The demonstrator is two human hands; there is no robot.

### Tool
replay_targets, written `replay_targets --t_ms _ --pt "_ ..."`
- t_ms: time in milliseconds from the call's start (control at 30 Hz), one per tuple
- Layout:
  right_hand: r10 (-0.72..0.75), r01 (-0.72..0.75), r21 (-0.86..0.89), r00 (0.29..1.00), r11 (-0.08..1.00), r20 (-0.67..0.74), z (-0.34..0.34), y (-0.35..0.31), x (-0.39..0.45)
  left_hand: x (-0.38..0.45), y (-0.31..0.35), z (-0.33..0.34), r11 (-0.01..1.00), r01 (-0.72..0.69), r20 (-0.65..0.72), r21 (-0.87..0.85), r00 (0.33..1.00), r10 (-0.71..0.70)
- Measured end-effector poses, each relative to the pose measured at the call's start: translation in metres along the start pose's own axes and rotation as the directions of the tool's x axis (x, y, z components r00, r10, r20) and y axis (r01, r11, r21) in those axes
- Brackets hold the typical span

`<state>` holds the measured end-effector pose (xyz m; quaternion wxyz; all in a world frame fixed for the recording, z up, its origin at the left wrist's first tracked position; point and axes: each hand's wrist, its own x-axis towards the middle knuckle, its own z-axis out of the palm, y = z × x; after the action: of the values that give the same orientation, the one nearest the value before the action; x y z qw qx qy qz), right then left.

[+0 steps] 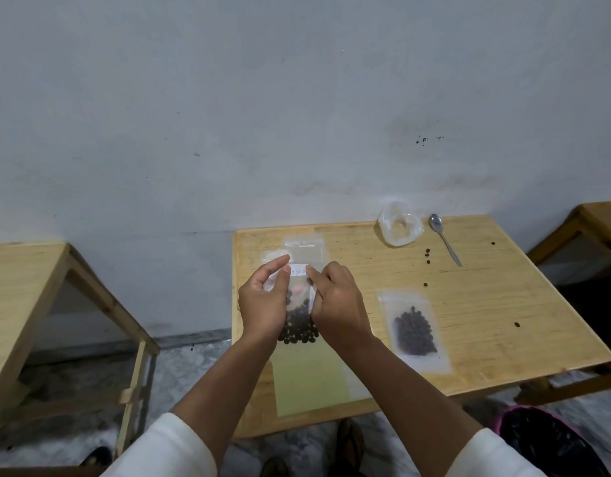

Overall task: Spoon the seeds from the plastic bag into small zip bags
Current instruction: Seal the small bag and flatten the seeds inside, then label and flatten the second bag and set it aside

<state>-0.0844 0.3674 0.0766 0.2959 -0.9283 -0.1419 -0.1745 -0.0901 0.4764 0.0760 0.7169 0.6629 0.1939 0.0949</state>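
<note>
Between my two hands I hold a small clear zip bag (pixel 299 325) upright over the wooden table (pixel 486 304); dark seeds fill its bottom and a white label crosses its top. My left hand (pixel 262 301) pinches the bag's left top edge, my right hand (pixel 335 301) pinches the right. A second small zip bag with dark seeds (pixel 414 330) lies flat to the right. The crumpled clear plastic bag (pixel 398 225) sits at the table's far side, with a metal spoon (pixel 443 237) lying beside it on the right.
Empty clear zip bags (pixel 306 246) lie flat behind my hands, and a pale green sheet (pixel 309 376) lies at the near edge. Several loose seeds (pixel 427 256) are scattered on the right half. Other wooden tables stand left (pixel 25 290) and far right (pixel 600 218). A black-lined bin (pixel 552 442) is at the bottom right.
</note>
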Motion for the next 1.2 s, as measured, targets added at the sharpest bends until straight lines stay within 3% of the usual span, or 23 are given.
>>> replay_targets --t_ms 167,233,333,467,567,700,800,967,1067,1200 --pt "-0.056 0.055 -0.043 0.998 0.998 -0.021 0.002 0.004 0.004 0.005 0.001 0.003 1.000 0.003 0.016 -0.009 1.000 -0.003" --pt "0.014 -0.014 0.005 1.000 1.000 0.021 0.001 0.009 0.008 0.009 -0.001 0.004 1.000 0.017 0.005 -0.009 1.000 -0.017" --pt "0.230 -0.242 0.214 0.970 0.946 0.079 -0.001 0.020 0.013 0.018 -0.005 0.007 0.999 0.032 -0.027 -0.010 0.999 -0.032" --pt "0.116 -0.148 0.211 0.981 0.966 0.156 0.002 0.035 0.013 0.038 -0.009 0.012 0.998 0.064 -0.082 -0.023 0.994 -0.065" --pt "0.178 -0.242 0.313 0.959 0.919 0.218 0.012 0.049 0.021 0.060 -0.009 0.019 0.997 0.068 -0.090 -0.019 0.994 -0.070" --pt "0.393 -0.464 0.364 0.883 0.808 0.255 0.025 0.072 0.046 0.085 -0.019 0.031 0.985 0.101 -0.046 0.142 0.994 -0.095" --pt "0.481 -0.542 0.340 0.840 0.769 0.251 0.038 0.093 0.064 0.098 -0.031 0.039 0.950 0.114 -0.002 0.292 0.993 -0.119" --pt "0.483 -0.553 0.231 0.824 0.801 0.297 0.063 0.123 0.079 0.116 -0.056 0.055 0.785 0.058 0.043 0.617 0.993 -0.108" --pt "0.452 -0.511 0.148 0.837 0.847 0.308 0.076 0.137 0.083 0.123 -0.069 0.062 0.715 0.073 0.052 0.696 0.987 -0.152" --pt "0.384 -0.437 0.088 0.856 0.895 0.347 0.086 0.144 0.080 0.122 -0.082 0.066 0.593 -0.031 0.101 0.805 0.991 -0.085"
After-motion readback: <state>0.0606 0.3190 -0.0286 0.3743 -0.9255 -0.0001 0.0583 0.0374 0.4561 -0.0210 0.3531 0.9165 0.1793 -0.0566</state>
